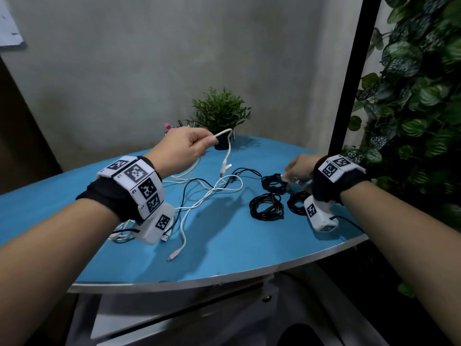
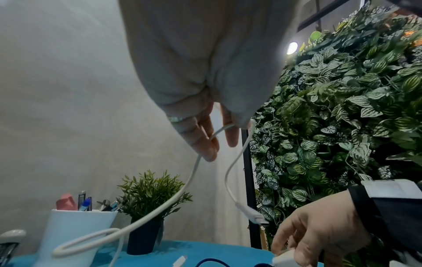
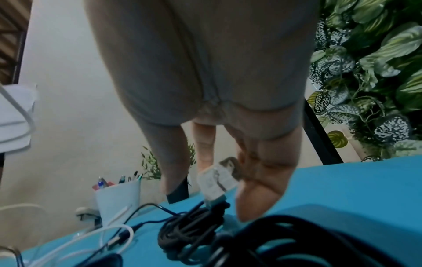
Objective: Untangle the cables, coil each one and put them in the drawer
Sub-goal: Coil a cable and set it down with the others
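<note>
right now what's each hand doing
Left hand: pinches the white cable, lifted off the table.
Right hand: grips a white plug by the black coil.

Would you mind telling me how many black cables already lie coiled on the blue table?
3. One coiled black cable lies by the right hand, a second nearer the front edge, and a third is partly hidden under the right wrist; more may be hidden there.
</note>
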A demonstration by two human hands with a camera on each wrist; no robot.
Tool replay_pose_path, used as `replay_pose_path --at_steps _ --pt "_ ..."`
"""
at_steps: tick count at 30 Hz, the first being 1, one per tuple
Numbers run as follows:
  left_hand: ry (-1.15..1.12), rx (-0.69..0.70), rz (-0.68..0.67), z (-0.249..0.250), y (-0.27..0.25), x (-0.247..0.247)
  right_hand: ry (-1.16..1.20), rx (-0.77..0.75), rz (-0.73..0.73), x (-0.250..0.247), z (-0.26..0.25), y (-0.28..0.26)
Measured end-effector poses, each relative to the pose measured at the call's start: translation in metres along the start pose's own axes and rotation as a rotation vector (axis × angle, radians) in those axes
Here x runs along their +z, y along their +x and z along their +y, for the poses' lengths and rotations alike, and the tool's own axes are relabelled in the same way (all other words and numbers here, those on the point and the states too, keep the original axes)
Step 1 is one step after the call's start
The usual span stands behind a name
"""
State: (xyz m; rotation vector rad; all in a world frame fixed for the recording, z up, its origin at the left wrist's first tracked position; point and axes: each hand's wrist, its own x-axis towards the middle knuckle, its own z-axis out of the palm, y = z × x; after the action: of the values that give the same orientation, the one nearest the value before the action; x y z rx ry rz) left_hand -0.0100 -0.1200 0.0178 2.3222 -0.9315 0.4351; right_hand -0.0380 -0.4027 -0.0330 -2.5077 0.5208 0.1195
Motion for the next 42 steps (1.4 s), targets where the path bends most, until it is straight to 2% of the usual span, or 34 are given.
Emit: replay_pose_path --at_steps 2,7,8,10,12,13,16,18,24,29,32,34,35,39,42 --pt "0.005 -0.005 -0.006 0.001 -0.006 -0.004 0.003 0.018 -0.028 0.005 -0.002 0.001" --pt "0.012 -0.042 -0.05 -0.002 -0.017 -0.006 -0.028 0.063 0.045 0.005 0.003 0.015" --pt "0.005 -0.053 -0.05 -0.003 -0.019 -0.005 -0.078 0.096 0.055 0.005 0.015 0.041" --pt "-0.021 -0.071 -0.048 -0.004 -0.021 -0.003 -0.223 0.169 0.078 0.008 0.065 0.15" --pt "-0.041 -0.074 -0.048 -0.006 -0.022 0.0 -0.31 0.223 0.053 0.011 0.086 0.193" --pt "-0.047 -0.072 -0.052 -0.006 -0.022 0.001 -0.31 0.243 0.068 0.012 0.083 0.19" --pt "-0.067 -0.077 -0.064 -0.007 -0.021 0.005 -0.382 0.23 0.097 0.007 0.034 0.092" --pt "-0.066 -0.078 -0.07 -0.008 -0.019 0.007 -0.402 0.224 0.041 0.003 0.019 0.061" --pt "-0.075 -0.12 -0.116 -0.01 -0.018 0.013 -0.333 0.107 -0.046 0.001 0.003 0.031" --pt "-0.068 -0.119 -0.141 -0.008 -0.019 0.016 -0.189 0.011 0.035 0.0 0.009 0.02" --pt "-0.118 -0.129 -0.13 -0.006 -0.02 0.013 -0.28 0.002 0.044 -0.002 -0.008 0.003" --pt "-0.149 -0.116 -0.11 -0.003 -0.021 0.008 -0.335 -0.088 0.062 -0.003 -0.027 -0.015" --pt "-0.153 -0.099 -0.097 0.0 -0.022 0.006 -0.283 -0.158 0.055 -0.004 -0.036 -0.023" --pt "-0.11 -0.013 -0.08 0.01 -0.025 -0.006 0.187 -0.46 -0.075 0.007 -0.072 -0.057" --pt "-0.099 0.053 -0.029 0.018 -0.029 -0.018 0.35 -0.638 -0.067 0.019 -0.094 -0.075"
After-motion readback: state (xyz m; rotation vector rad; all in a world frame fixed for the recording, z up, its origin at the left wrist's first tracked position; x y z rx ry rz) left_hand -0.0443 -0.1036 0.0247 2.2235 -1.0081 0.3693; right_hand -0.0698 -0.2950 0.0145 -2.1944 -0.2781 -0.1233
